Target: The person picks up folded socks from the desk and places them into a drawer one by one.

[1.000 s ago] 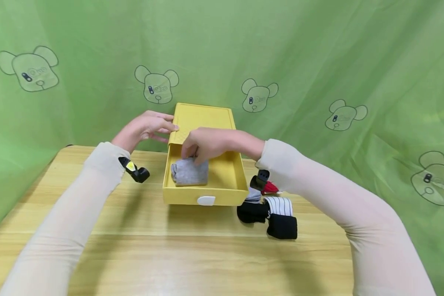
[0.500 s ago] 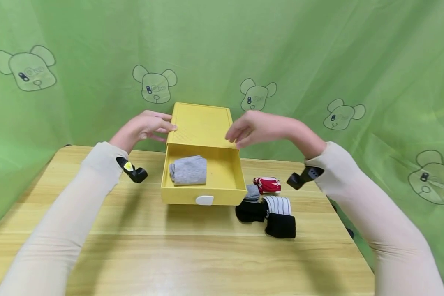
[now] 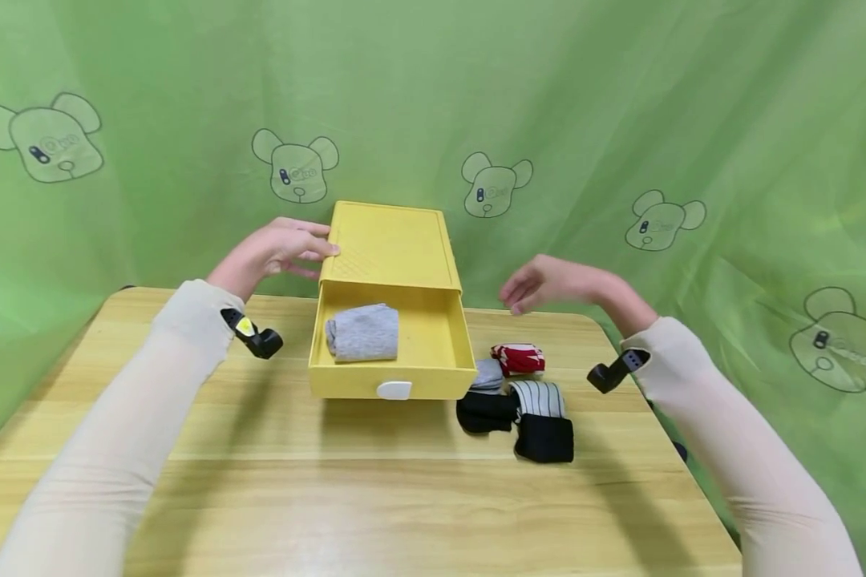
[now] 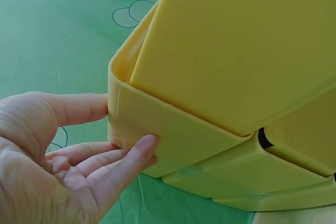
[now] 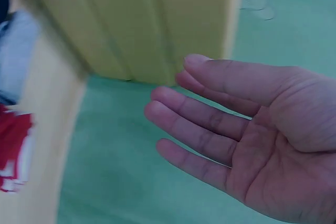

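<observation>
A yellow drawer box [image 3: 393,240] stands at the table's back, its top drawer [image 3: 433,383] pulled out. Inside the drawer, on the left, lies a folded grey sock bundle [image 3: 363,332]. My left hand [image 3: 281,250] touches the box's left side near the top edge; in the left wrist view its straight fingers [image 4: 126,161] lie against the yellow wall. To the right of the box, my right hand [image 3: 552,282] hangs in the air with fingers loosely bent and holding nothing. Below it on the table is a red and white rolled sock [image 3: 520,358].
Beside the drawer's right front lie more rolled socks: a grey one [image 3: 487,375], a striped white one [image 3: 540,398] and two black ones [image 3: 544,438]. A green curtain [image 3: 390,96] with bear faces hangs behind the wooden table [image 3: 375,513]. Lower drawers [image 4: 220,166] are closed under the open one.
My right hand has let go of the grey sock bundle, lifted out of the drawer and moved right, past the box. The left hand stays at the box's side.
</observation>
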Motion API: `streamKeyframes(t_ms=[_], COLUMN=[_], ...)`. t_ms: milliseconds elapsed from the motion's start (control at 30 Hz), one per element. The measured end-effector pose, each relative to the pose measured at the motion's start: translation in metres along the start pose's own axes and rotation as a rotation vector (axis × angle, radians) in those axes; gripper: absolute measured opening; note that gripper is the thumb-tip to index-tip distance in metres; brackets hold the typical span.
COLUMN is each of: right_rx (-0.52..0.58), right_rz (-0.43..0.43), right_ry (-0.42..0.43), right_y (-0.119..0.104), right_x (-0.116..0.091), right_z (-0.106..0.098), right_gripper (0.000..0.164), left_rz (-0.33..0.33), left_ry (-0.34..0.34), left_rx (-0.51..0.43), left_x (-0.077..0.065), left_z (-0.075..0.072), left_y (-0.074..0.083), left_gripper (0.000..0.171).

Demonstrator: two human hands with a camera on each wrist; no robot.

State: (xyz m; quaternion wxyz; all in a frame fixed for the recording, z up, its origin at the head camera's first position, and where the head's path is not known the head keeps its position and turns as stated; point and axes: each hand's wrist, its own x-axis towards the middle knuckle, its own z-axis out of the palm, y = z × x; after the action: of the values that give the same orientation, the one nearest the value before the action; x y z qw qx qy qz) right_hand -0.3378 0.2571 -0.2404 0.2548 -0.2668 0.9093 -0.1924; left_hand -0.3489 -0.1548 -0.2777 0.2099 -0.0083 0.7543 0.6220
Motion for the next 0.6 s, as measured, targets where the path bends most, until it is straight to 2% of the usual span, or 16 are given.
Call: streamKeyframes(t_ms=[300,600], right_rx=[0.080,0.047], right_rz=[-0.030,-0.045], right_ry=[-0.030,0.010], right_y=[0.050,0.069], right_x=[0.032,0.060], right_z=[0.044,0.080], right_gripper=[0.034,0.029], left_rz=[-0.001,-0.002], left_ry=[0.011,0.006], left_rx=[-0.001,-0.005], left_x=[-0.001,0.000], left_z=[-0.001,0.000], left_y=[0.000,-0.001], left_gripper=[0.074,0.074])
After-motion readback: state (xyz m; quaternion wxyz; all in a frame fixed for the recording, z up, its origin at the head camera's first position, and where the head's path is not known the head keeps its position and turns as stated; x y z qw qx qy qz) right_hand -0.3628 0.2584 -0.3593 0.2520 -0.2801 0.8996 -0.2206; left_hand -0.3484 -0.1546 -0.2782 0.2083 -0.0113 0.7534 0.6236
